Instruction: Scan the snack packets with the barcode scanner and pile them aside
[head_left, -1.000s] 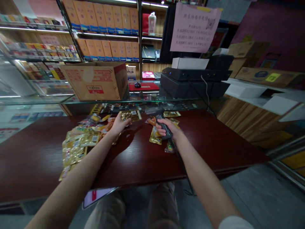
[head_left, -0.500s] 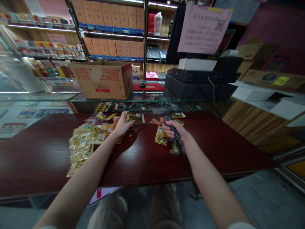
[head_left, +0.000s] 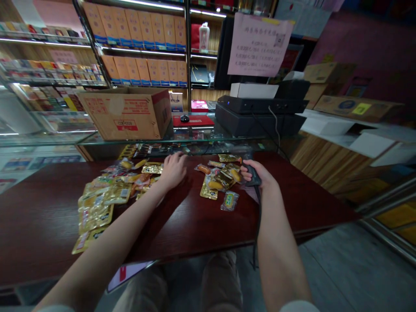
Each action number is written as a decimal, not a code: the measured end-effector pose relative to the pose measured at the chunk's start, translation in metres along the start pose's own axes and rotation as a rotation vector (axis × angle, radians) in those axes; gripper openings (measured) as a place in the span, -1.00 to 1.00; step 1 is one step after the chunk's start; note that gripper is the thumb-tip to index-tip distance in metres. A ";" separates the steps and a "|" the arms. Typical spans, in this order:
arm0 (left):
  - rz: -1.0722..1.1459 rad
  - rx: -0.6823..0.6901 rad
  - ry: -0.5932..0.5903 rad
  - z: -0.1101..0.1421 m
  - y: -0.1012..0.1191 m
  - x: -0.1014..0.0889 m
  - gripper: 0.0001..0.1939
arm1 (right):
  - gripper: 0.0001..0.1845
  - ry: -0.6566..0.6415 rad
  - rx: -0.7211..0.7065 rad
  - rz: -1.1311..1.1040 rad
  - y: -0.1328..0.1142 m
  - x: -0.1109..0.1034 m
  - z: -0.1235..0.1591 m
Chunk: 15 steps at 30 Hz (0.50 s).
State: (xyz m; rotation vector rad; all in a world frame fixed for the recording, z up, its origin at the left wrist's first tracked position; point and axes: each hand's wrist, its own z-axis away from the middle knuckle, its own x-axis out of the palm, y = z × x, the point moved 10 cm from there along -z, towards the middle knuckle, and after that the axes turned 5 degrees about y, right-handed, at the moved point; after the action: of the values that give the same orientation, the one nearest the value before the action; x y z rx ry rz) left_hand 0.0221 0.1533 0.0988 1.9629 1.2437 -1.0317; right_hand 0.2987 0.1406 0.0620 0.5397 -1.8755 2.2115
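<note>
My left hand is over the tabletop between two piles of snack packets, its fingers loosely bent and apart, with nothing visible in them. Just left of it spreads the larger pile of gold foil packets mixed with clear-wrapped sausages. On the other side lies a smaller pile, with a dark gold packet, a yellow sausage and an orange sausage. A small clear packet with a green label sits in front of these. My right hand grips a black handheld barcode scanner beside the smaller pile; its cable hangs down.
Behind the dark red table is a glass counter carrying an open cardboard box, a computer mouse on a red mat, and a black cash drawer. The scanner cable drops over the front edge.
My left hand has let go of the gold packet, and a dark gold packet now lies on the right pile. The scanner has moved right, away from above that pile. The view has shifted right.
</note>
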 end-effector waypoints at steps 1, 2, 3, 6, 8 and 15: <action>0.045 0.072 -0.080 -0.008 0.017 0.016 -0.45 | -0.78 0.016 0.009 -0.008 0.001 -0.005 0.000; 0.076 0.108 -0.157 -0.016 0.030 0.032 -0.42 | -0.79 0.030 0.017 -0.018 0.001 -0.008 0.000; 0.099 0.119 -0.238 -0.021 0.039 0.047 -0.40 | -0.80 0.041 0.022 -0.029 0.001 -0.011 0.000; 0.139 0.096 -0.422 -0.031 0.051 0.083 -0.55 | -0.82 0.056 0.034 -0.058 0.003 -0.012 -0.002; 0.168 0.045 -0.376 -0.038 0.047 0.086 -0.69 | -0.83 0.043 0.046 -0.069 0.005 -0.009 -0.003; 1.024 -0.308 -0.132 -0.033 0.011 0.075 -0.57 | -0.82 -0.126 0.064 -0.073 0.012 0.023 -0.006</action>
State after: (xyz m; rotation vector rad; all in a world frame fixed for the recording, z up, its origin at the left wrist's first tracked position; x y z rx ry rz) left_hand 0.0619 0.2099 0.0533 1.8541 0.1866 -0.3897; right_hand 0.2726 0.1421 0.0595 0.7624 -1.8171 2.2446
